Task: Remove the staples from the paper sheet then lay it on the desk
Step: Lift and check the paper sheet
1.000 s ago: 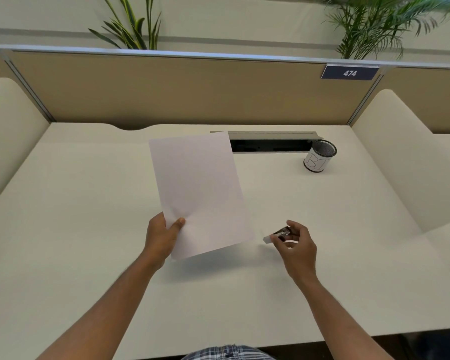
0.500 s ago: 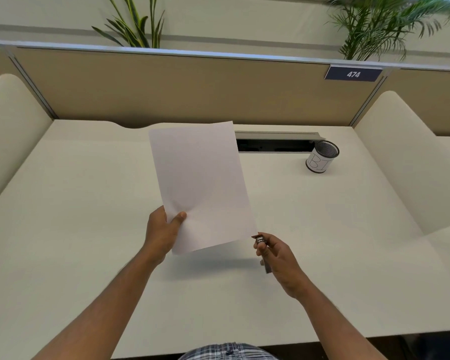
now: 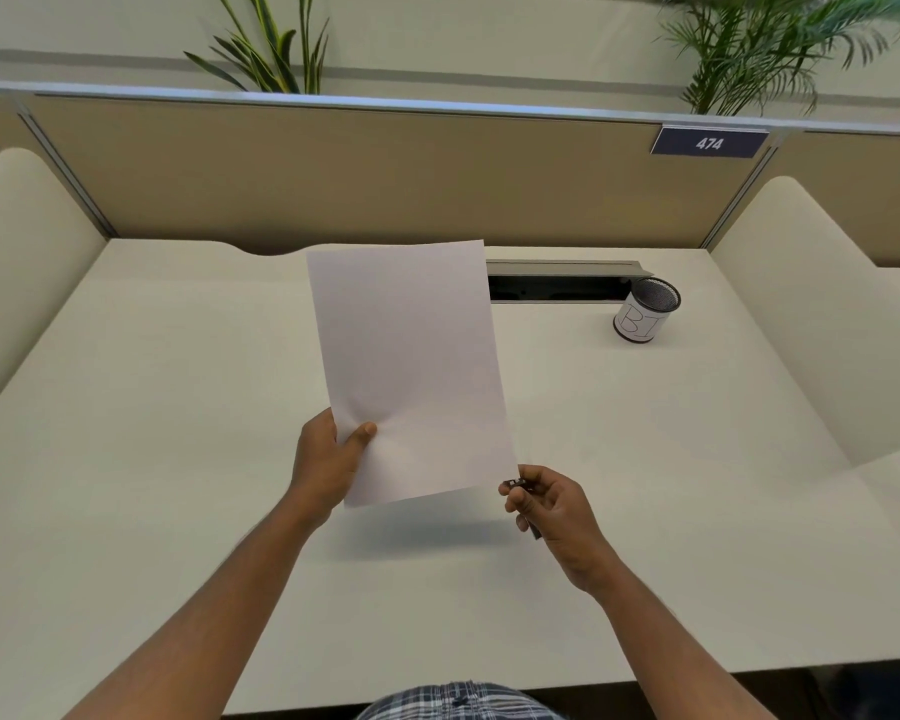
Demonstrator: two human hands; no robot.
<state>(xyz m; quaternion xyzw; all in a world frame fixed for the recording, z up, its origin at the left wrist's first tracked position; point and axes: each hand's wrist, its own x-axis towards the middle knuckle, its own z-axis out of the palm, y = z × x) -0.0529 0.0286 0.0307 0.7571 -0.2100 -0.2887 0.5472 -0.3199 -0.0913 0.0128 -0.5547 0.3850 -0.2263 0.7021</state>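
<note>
We are sitting at a pale worktop (image 3: pixel 152 459), and we are taking the sheet (image 3: pixel 409 366) as our landmark. The worktop is lying beneath the sheet, a tan partition (image 3: pixel 359 174) is standing behind it, and a mesh cup (image 3: pixel 645 314) is resting well off to the sheet's right, beside a cable slot (image 3: pixel 557 283).

The sheet itself is hanging in the air above the worktop, nearly upright and tilted a little. Our left hand (image 3: pixel 328 470) is pinching it at the lower left corner, thumb on the front and fingers (image 3: pixel 315 433) hidden behind, clamped on the paper.

Our right hand (image 3: pixel 557 506) is sitting just beside the sheet's lower right corner, its fingers (image 3: pixel 523 504) closed around a small dark remover (image 3: pixel 514 483); the tip is almost touching the paper edge.

We are not seeing any staples; they are too small to make out.

We are judging the sheet light, thin and floppy, already creasing around the thumb and easy to tear. It is probably best pinched close to each staple, so the paper is staying taut while the remover is prying.
</note>
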